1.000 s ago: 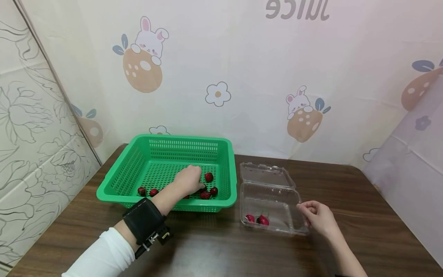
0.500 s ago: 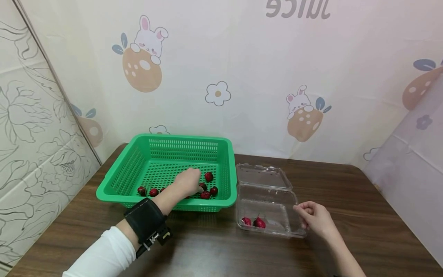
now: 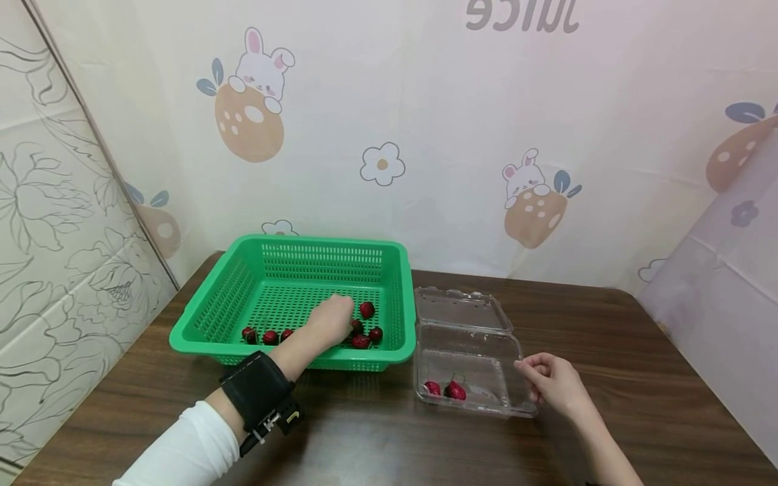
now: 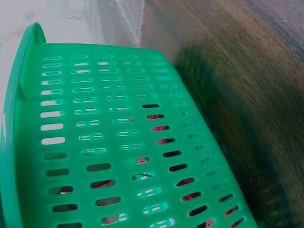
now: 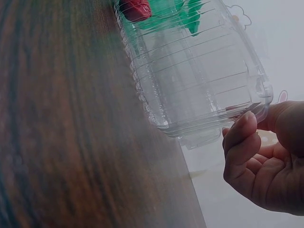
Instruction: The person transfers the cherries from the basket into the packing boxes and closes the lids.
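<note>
Left hand [image 3: 329,320] beside fruit [image 3: 360,341], right hand [image 3: 558,383] pinching box [image 3: 464,364]

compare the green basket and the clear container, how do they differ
The green basket is opaque with rows of slots, while the clear container is see-through. The green basket is larger than the clear container. The green basket has no lid in view; the clear container has a lid, folded open. Both hold red fruits.
</note>
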The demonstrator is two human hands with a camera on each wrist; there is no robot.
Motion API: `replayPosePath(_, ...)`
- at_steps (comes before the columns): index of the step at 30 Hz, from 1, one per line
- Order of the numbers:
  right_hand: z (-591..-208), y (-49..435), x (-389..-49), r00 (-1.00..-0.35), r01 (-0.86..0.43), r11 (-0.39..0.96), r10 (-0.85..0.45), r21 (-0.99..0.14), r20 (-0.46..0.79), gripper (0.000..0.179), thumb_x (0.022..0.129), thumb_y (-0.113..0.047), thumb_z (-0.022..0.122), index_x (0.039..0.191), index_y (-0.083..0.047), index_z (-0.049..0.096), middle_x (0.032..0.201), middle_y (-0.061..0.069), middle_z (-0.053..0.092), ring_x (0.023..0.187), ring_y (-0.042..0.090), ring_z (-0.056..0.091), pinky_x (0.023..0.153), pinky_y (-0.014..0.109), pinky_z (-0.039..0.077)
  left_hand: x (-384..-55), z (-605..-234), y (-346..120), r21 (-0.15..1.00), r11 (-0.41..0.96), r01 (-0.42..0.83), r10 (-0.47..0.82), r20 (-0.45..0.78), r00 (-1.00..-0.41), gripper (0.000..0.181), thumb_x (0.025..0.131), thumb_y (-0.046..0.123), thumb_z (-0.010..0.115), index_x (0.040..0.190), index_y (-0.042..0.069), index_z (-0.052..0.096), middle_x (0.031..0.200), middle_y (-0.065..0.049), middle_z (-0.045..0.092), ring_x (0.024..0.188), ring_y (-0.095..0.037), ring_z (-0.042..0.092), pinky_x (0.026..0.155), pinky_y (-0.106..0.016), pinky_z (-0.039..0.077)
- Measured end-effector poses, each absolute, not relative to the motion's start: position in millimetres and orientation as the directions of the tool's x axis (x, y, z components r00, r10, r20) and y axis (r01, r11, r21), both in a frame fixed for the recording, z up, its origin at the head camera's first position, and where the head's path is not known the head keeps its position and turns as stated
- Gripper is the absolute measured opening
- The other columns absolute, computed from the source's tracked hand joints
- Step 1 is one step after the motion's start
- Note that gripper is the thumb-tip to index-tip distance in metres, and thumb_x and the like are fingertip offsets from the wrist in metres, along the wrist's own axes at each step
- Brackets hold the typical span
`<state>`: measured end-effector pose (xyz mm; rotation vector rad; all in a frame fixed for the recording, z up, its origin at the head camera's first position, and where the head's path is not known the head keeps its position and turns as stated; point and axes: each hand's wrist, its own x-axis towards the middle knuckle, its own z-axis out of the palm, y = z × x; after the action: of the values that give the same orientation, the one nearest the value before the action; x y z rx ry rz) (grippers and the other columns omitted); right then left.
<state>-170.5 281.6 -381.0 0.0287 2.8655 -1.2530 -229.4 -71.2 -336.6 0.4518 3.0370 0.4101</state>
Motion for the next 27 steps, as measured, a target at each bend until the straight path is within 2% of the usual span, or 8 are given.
replayPosePath(4,-381,281,-171,-1.000,0.024,0.679,0.016,-0.733,-0.017,0.030,0.087,-0.024,0.057,0.089,0.005,0.053,0.052,0.002,0.049,0.041,0.013,0.046,0.040,0.025,0.040,-229,-335,-72,0.268,0.927,0.262,0.266,0.024,-0.964,0.036,0.082,-0.002,0.055,0.055,0.012,0.035,0.048,0.001,0.026,0.043,-0.011,0.026,0.042,-0.025,0.023)
replayPosePath(9,-381,281,-170,-1.000,0.027,0.678,0.020,-0.735,-0.018,0.030,0.087,-0.024,0.058,0.089,0.005,0.053,0.051,0.001,0.049,0.041,0.013,0.046,0.040,0.025,0.039,-227,-335,-74,0.307,0.912,0.271,0.265,0.063,-0.962,0.044,0.082,-0.006,0.049,0.053,0.015,0.023,0.050,0.004,0.012,0.045,-0.010,0.013,0.042,-0.024,0.016)
replayPosePath(13,-381,281,-170,-1.000,0.028,0.680,0.019,-0.732,-0.021,0.030,0.087,-0.025,0.058,0.088,0.005,0.053,0.051,0.001,0.049,0.041,0.013,0.046,0.040,0.025,0.039,-223,-333,-75,0.336,0.895,0.292,0.269,0.115,-0.956,0.045,0.078,-0.009,0.046,0.054,0.016,0.018,0.053,0.005,0.007,0.049,-0.010,0.008,0.044,-0.024,0.013)
replayPosePath(18,-381,281,-170,-1.000,0.030,0.679,0.022,-0.733,-0.021,0.029,0.087,-0.024,0.058,0.088,0.005,0.053,0.051,0.001,0.049,0.041,0.012,0.046,0.040,0.025,0.039,-216,-327,-74,0.364,0.872,0.326,0.278,0.179,-0.944,0.045,0.074,-0.011,0.045,0.052,0.016,0.018,0.053,0.005,0.007,0.048,-0.010,0.008,0.044,-0.024,0.012)
replayPosePath(24,-381,281,-170,-0.999,0.033,0.671,0.022,-0.741,-0.024,0.029,0.087,-0.024,0.057,0.088,0.005,0.052,0.052,0.002,0.049,0.041,0.012,0.046,0.041,0.025,0.039,-208,-322,-72,0.401,0.858,0.321,0.250,0.218,-0.943,0.047,0.078,-0.008,0.048,0.048,0.016,0.022,0.049,0.005,0.011,0.047,-0.010,0.011,0.044,-0.024,0.014)
replayPosePath(27,-381,281,-170,-0.999,0.032,0.672,0.022,-0.740,-0.023,0.030,0.087,-0.024,0.058,0.089,0.005,0.053,0.051,0.001,0.049,0.041,0.012,0.046,0.040,0.025,0.039,-204,-319,-72,0.435,0.849,0.299,0.220,0.223,-0.950,0.043,0.080,-0.005,0.051,0.046,0.014,0.033,0.045,0.005,0.018,0.044,-0.009,0.018,0.044,-0.023,0.018)
